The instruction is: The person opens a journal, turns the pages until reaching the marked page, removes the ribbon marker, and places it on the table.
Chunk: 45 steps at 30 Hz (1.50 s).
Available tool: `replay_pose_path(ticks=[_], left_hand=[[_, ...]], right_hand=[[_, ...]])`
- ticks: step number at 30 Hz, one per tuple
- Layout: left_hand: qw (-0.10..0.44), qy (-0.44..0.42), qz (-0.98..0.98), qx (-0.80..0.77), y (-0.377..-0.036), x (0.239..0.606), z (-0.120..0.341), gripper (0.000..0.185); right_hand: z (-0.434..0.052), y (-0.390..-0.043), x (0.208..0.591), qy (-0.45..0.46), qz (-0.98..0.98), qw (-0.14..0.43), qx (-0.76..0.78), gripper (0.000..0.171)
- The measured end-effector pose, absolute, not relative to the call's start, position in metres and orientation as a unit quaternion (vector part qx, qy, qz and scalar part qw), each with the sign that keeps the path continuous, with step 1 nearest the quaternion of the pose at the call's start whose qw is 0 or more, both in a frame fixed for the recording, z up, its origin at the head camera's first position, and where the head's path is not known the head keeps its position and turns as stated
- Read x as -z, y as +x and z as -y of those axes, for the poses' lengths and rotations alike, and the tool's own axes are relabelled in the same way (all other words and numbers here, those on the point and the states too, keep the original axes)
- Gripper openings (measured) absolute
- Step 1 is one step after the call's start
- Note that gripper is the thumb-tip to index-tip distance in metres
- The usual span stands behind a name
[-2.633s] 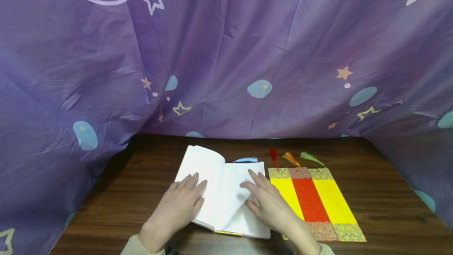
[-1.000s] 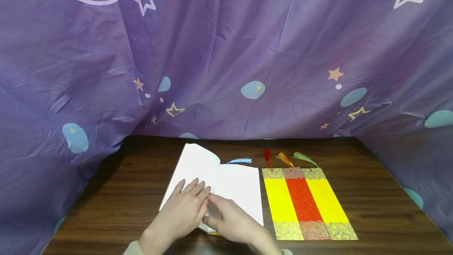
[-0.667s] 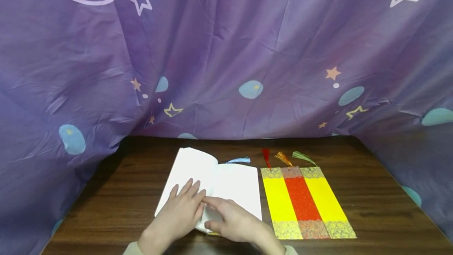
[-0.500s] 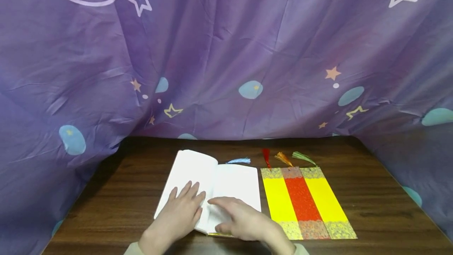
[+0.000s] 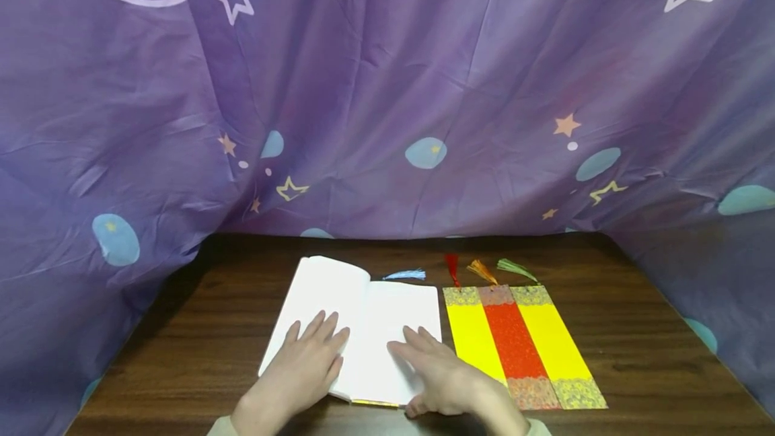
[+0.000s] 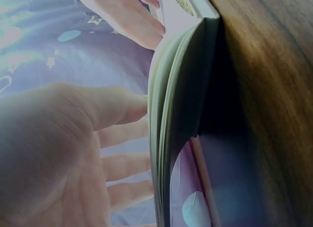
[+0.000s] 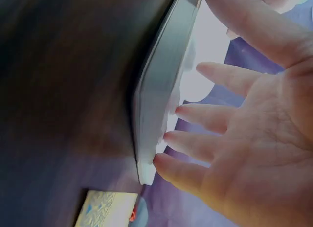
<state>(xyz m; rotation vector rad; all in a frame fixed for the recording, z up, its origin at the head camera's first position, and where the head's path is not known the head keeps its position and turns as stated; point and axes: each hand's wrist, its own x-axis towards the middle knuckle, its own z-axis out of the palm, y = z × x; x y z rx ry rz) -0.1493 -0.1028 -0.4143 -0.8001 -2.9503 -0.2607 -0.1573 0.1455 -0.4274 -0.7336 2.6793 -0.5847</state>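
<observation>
On the desk [image 5: 636, 328], the open notebook [image 5: 387, 315] is pressed flat by the left hand [image 5: 305, 365] and right hand [image 5: 445, 375], fingers straight; the right hand has been shifted from the spine, leaving the pages settled.

Matt paper book [image 5: 387, 328], wood-grain tbl [image 5: 636, 328]

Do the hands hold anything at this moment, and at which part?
Nothing is gripped. The left hand lies flat on the left page of the open book, and the right hand rests with straight fingers on its right page, near the lower edge.
</observation>
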Motion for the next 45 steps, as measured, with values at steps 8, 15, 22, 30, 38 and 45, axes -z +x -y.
replay_pose_path(ticks=[8, 15, 22, 30, 38, 45], left_hand=[[0.031, -0.267, 0.96, 0.085, -0.152, 0.416, 0.101, 0.039], [0.027, -0.264, 0.96, 0.086, -0.151, 0.413, 0.099, 0.039], [0.027, -0.261, 0.961, 0.083, -0.15, 0.412, 0.1, 0.04], [0.049, -0.262, 0.961, 0.074, -0.15, 0.41, 0.103, 0.042], [0.105, -0.248, 0.962, 0.04, -0.151, 0.409, 0.107, 0.038], [0.106, -0.242, 0.964, 0.041, -0.152, 0.406, 0.11, 0.036]], right_hand=[[-0.15, -0.16, 0.428, -0.239, -0.943, 0.165, 0.164, 0.095], [-0.154, -0.163, 0.424, -0.261, -0.943, 0.15, 0.138, 0.071], [-0.162, -0.169, 0.419, -0.318, -0.926, 0.105, 0.174, 0.028], [-0.147, -0.167, 0.42, -0.257, -0.93, -0.049, 0.258, 0.04], [-0.117, -0.163, 0.413, -0.123, -0.903, -0.095, 0.4, 0.086], [-0.1, -0.163, 0.412, -0.079, -0.877, -0.107, 0.462, 0.1]])
